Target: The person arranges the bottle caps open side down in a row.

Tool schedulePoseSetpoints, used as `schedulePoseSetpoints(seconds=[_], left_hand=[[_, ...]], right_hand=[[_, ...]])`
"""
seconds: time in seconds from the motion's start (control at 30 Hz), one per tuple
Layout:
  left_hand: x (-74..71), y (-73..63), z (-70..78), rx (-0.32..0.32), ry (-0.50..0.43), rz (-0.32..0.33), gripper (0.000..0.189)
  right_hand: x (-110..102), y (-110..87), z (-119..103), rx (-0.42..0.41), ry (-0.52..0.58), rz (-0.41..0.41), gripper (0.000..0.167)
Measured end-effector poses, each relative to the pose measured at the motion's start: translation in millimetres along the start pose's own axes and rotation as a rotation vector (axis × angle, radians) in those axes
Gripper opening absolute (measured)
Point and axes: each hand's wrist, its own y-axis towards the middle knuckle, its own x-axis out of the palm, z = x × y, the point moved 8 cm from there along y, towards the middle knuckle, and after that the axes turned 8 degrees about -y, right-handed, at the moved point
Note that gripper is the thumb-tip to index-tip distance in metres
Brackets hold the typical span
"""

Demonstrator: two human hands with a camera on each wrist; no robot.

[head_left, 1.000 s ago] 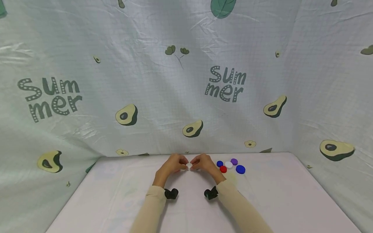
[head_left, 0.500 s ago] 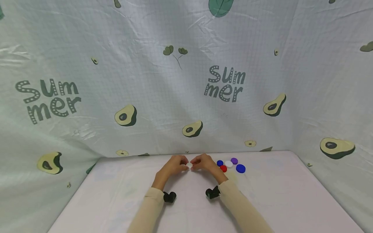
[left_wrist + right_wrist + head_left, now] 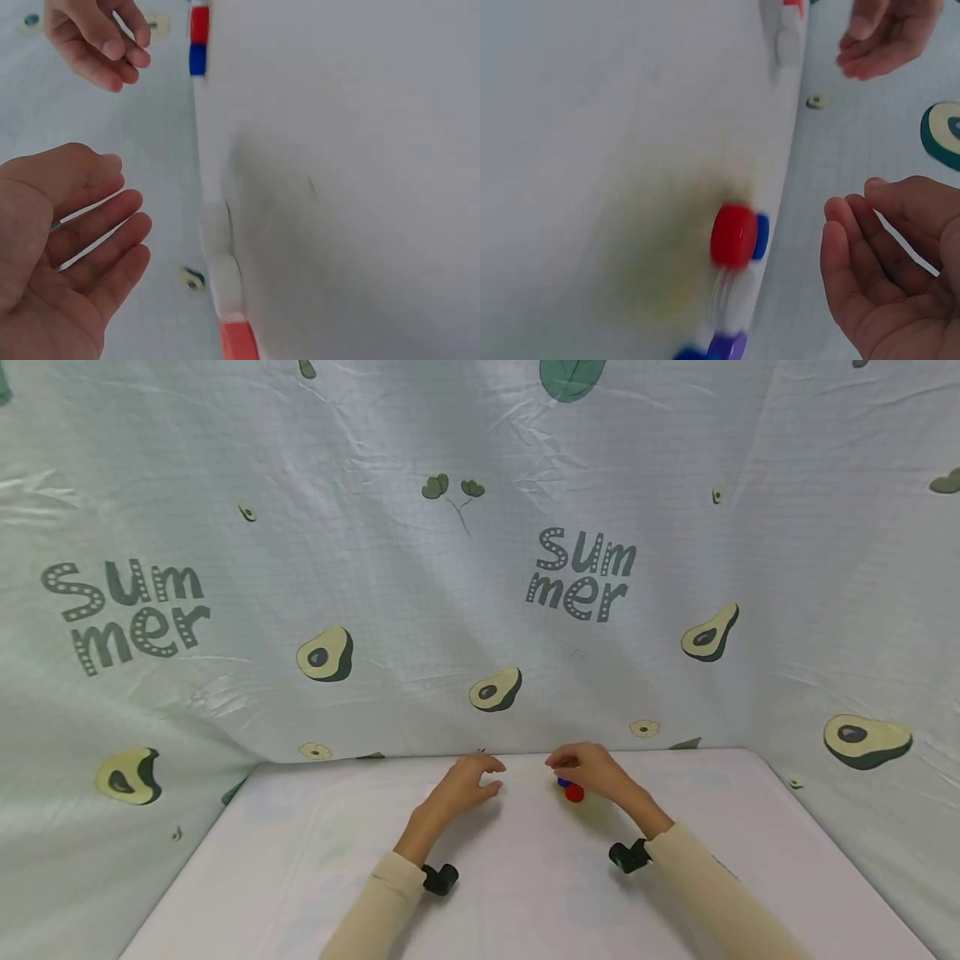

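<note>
A printed sheet (image 3: 405, 577) bounds the pale surface (image 3: 510, 893) at rear and sides. My left hand (image 3: 463, 784) has its fingers wide; my right hand (image 3: 597, 772), fingers narrowly parted, is above the red disc (image 3: 574, 793) and blue disc (image 3: 563, 782) on the surface.

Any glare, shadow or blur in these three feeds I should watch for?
Head view: glare streaks on the avocado-print sheet, at left; left wrist view: a broad, soft shadow on the tabletop, the white caps faint against it; right wrist view: dim, shadow near the red cap, blue cap blurred at the bottom edge.
</note>
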Motion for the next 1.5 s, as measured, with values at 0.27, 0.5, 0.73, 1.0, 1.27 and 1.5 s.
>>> schedulePoseSetpoints(seconds=[0.27, 0.5, 0.73, 1.0, 1.27, 1.5], left_hand=[[26.9, 13.8, 42.8, 0.076, -0.038, -0.064, 0.024], [61.1, 36.3, 58.2, 0.038, -0.16, -0.078, 0.021], [88.9, 54.1, 74.8, 0.035, -0.252, -0.042, 0.018], [106.6, 65.9, 85.1, -0.057, -0.336, 0.04, 0.018], [126.8, 73.3, 85.8, -0.18, -0.346, 0.072, 0.022], [135.1, 77.9, 88.2, -0.221, -0.282, 0.149, 0.019]], right_hand=[[-22, -29.3, 21, -0.036, -0.118, 0.0, 0.014], [-29, -49.5, 34, -0.057, -0.127, 0.003, 0.012], [-40, -63.5, 62, -0.022, -0.088, 0.043, 0.013], [-46, -72.1, 93, 0.036, -0.115, 0.054, 0.017], [-36, -69.3, 102, 0.018, -0.117, 0.008, 0.023], [-35, -65.3, 102, 0.03, -0.109, -0.011, 0.031]])
